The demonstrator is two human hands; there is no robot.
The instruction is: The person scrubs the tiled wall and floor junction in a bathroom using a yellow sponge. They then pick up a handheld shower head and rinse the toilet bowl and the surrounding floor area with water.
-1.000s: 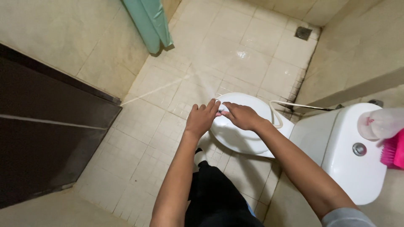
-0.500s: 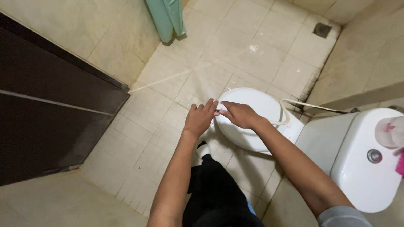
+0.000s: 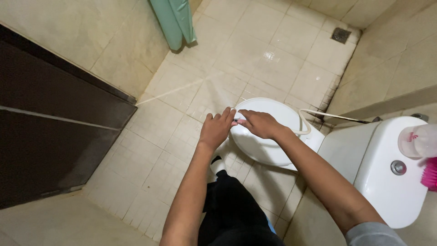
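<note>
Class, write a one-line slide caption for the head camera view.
Both hands, left hand and right hand, meet at the front rim of a closed white toilet lid above a tiled floor.

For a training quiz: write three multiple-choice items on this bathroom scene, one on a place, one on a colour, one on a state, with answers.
1. Where do both hands rest?
A. on the front rim of the toilet lid
B. on the tank
C. on the door

2. What colour is the brush beside the tank?
A. blue
B. pink
C. black

3. How is the toilet lid?
A. raised
B. removed
C. shut

Answers: 1 A, the left hand and right hand meet at the toilet lid front; 2 B, the brush bristles show pink by the tank; 3 C, it lies flat.
</note>
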